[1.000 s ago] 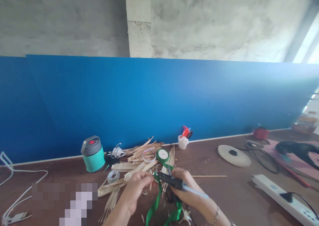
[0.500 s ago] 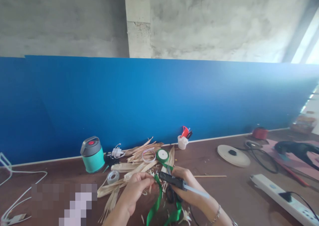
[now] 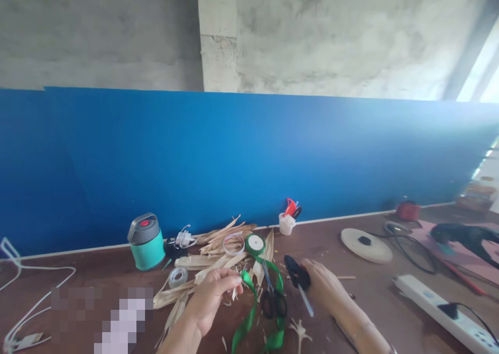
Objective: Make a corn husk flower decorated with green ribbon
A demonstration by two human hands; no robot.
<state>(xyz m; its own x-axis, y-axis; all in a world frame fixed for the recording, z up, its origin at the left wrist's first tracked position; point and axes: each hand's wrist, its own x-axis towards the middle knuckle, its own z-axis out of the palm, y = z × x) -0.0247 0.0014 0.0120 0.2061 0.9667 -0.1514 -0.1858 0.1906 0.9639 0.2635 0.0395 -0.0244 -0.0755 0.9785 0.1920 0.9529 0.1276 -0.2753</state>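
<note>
Looking along a dark brown bench (image 3: 331,245), busy from end to end. Over on the left, spotting a white cable (image 3: 27,342) in loose loops, then a turquoise pot (image 3: 147,252) standing upright. Into the middle: finding pale dry husks (image 3: 193,262) in a spread heap, with a clear tape roll (image 3: 173,280) just beside, plus black-handled scissors (image 3: 268,284) near trailing green ribbon (image 3: 275,339). Towards the back, catching a white cup (image 3: 286,225). Off to the right, seeing a wooden stick (image 3: 346,277), partly hidden, a round pale disc (image 3: 374,250), and a white power strip (image 3: 424,294) lying slantwise.
</note>
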